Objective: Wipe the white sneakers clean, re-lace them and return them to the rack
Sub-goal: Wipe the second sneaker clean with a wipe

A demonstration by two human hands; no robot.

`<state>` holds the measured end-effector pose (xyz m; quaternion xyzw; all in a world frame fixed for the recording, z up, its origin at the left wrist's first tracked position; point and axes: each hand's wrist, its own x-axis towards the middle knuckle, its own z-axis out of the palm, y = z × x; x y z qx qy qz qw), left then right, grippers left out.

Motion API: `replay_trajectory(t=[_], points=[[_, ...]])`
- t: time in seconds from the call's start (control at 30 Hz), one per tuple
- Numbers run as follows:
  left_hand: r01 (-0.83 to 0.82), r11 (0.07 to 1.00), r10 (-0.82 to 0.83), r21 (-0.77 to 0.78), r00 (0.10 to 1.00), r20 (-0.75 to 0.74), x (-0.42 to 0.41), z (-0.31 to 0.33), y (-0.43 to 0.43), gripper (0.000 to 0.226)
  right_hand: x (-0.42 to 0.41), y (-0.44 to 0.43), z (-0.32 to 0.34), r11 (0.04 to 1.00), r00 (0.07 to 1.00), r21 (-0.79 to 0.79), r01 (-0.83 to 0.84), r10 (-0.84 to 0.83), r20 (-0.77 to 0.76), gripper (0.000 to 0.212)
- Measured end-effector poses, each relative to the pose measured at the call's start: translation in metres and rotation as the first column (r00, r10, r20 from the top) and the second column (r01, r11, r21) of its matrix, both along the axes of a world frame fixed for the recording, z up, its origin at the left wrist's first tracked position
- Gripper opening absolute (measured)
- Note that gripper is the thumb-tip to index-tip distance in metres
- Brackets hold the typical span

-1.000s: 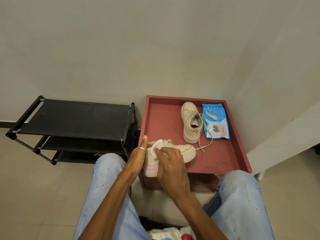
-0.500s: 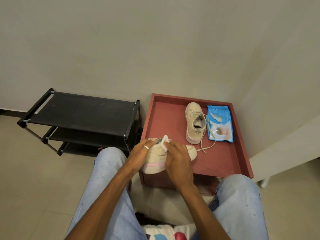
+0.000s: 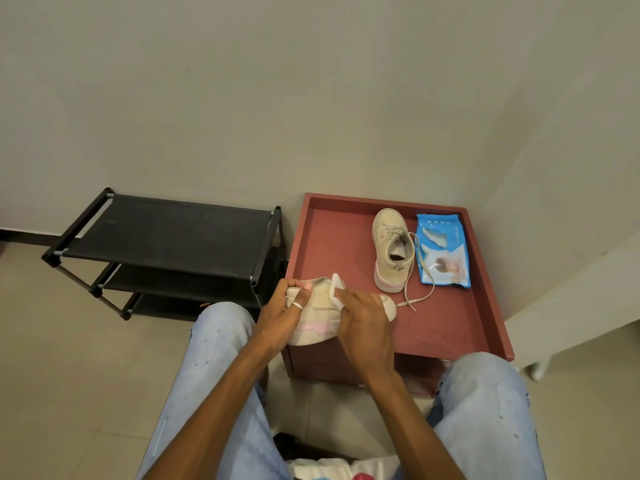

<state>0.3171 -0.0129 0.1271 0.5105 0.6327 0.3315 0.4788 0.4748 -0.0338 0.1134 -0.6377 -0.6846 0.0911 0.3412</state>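
My right hand point(image 3: 363, 320) is curled over a folded white wipe point(image 3: 335, 289), pinching it against the upper of the sneaker point(image 3: 320, 301) in the lower middle of the frame. My left hand point(image 3: 280, 308) grasps the heel end, with the fingers wrapped round the collar. The shoe is tipped on its side and hangs partly over the near left edge of the red table point(image 3: 346, 237). To wipe well, I would brace firmly with the left and let the right make short strokes from heel towards toe, turning the wipe to a fresh face once it greys. I judge the pink-edged sole needs the same pass. My knuckles hide the contact patch, so I cannot tell how much of the side is covered. I would mind the loose lace point(image 3: 417, 299) lying just right of the toe, lest it snag. The second sneaker point(image 3: 393, 251) stands upright at middle right, just beside the blue wipes packet point(image 3: 443, 251). The black rack point(image 3: 166, 230) sits at left centre, close against the table.
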Motion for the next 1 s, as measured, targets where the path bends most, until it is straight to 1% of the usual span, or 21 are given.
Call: replay_trajectory(t=[0.07, 0.1, 0.17, 0.23, 0.3, 0.33, 0.4, 0.5, 0.57, 0.7, 0.73, 0.83, 0.9, 1.0], points=[[0.019, 1.0, -0.019, 0.002, 1.0, -0.012, 0.0, 0.001, -0.002, 0.021, 0.005, 0.002, -0.002, 0.998, 0.998, -0.037, 0.059, -0.059, -0.001, 0.039], [0.027, 1.0, -0.027, 0.004, 0.999, -0.024, 0.0, 0.001, -0.002, 0.018, 0.003, 0.0, -0.001, 0.997, 0.998, -0.028, 0.065, -0.065, 0.006, 0.04], [0.036, 0.999, -0.035, 0.013, 0.998, -0.043, 0.001, 0.004, -0.003, 0.014, -0.006, -0.009, 0.006, 0.999, 1.0, 0.031, 0.024, -0.024, 0.006, 0.04], [0.036, 0.999, -0.035, 0.02, 0.998, -0.047, 0.002, 0.007, -0.004, 0.018, -0.018, -0.02, 0.013, 0.994, 0.999, 0.09, -0.054, 0.054, 0.009, 0.036], [0.033, 0.999, -0.032, 0.028, 0.999, -0.025, 0.002, 0.008, -0.005, 0.024, -0.023, -0.026, 0.018, 0.987, 0.992, 0.105, -0.124, 0.122, 0.03, 0.036], [0.031, 0.999, -0.031, 0.031, 0.999, -0.015, 0.002, 0.009, -0.005, 0.024, -0.022, -0.025, 0.016, 0.987, 0.991, 0.096, -0.131, 0.128, 0.04, 0.036], [0.041, 0.998, -0.04, 0.037, 0.999, -0.023, 0.001, 0.008, -0.006, 0.019, -0.011, -0.014, 0.008, 0.997, 0.997, 0.04, -0.069, 0.068, 0.038, 0.038], [0.101, 0.993, -0.098, 0.053, 0.993, -0.059, -0.001, 0.005, -0.007, 0.011, 0.01, -0.001, -0.002, 0.995, 0.998, -0.079, 0.055, -0.053, 0.025, 0.036], [0.132, 0.989, -0.126, 0.066, 0.988, -0.086, -0.002, 0.003, -0.009, 0.01, 0.014, -0.001, -0.002, 0.992, 0.996, -0.093, 0.086, -0.086, 0.002, 0.033], [0.171, 0.979, -0.158, 0.107, 0.98, -0.123, -0.002, 0.002, -0.009, 0.008, -0.007, -0.015, 0.012, 0.999, 0.99, 0.004, 0.033, -0.032, -0.135, 0.035], [0.179, 0.977, -0.165, 0.112, 0.978, -0.125, -0.002, 0.003, -0.009, 0.007, -0.013, -0.019, 0.016, 1.0, 0.99, 0.027, 0.007, -0.004, -0.143, 0.036], [0.18, 0.977, -0.166, 0.115, 0.979, -0.121, -0.002, 0.004, -0.01, 0.007, -0.015, -0.022, 0.014, 0.996, 0.994, 0.078, -0.041, 0.048, -0.094, 0.034], [0.167, 0.98, -0.154, 0.111, 0.981, -0.115, -0.002, 0.004, -0.01, 0.007, -0.002, -0.017, 0.006, 0.999, 0.997, 0.038, -0.015, 0.018, -0.068, 0.035], [0.174, 0.979, -0.16, 0.11, 0.979, -0.129, -0.003, 0.005, -0.009, 0.008, 0.021, -0.008, -0.003, 0.99, 0.996, -0.118, 0.083, -0.084, -0.005, 0.037]])
